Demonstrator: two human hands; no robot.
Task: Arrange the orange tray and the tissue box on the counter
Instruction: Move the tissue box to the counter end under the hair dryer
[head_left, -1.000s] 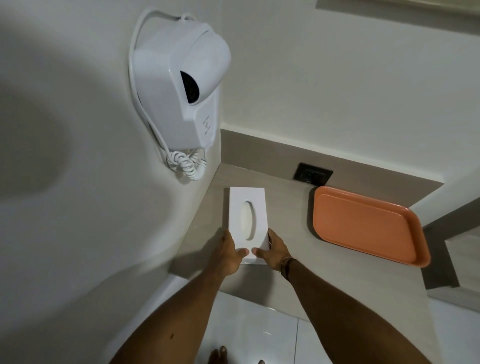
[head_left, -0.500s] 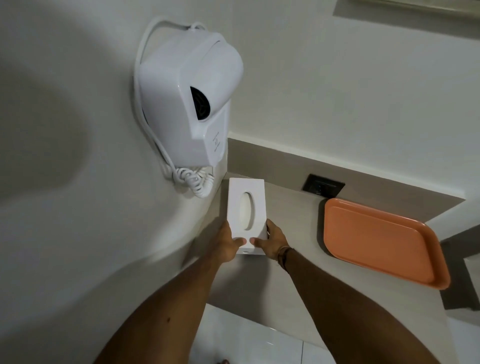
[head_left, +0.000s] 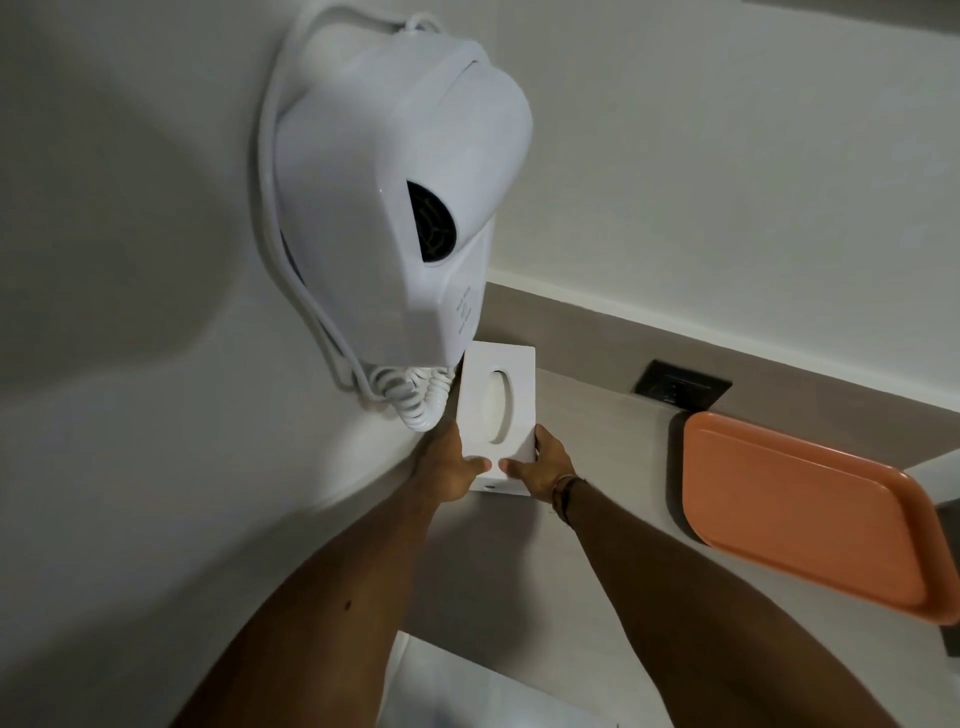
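Note:
A white tissue box (head_left: 506, 384) with an oval slot on top lies lengthwise in the counter's back left corner, close under the hair dryer. My left hand (head_left: 447, 462) grips its near left side and my right hand (head_left: 540, 467) its near right side, thumbs on the top face. An orange tray (head_left: 800, 514) lies flat and empty on the counter to the right, apart from the box, its right end near the counter's edge.
A white wall-mounted hair dryer (head_left: 395, 197) with a coiled cord (head_left: 415, 400) hangs on the left wall above the box. A black wall socket (head_left: 680, 389) sits in the backsplash behind the tray. The beige counter (head_left: 597, 519) ends at a white floor below.
Both hands have pushed the tissue box farther back toward the corner under the hair dryer. The view has moved closer to the wall. The tray has stayed in place.

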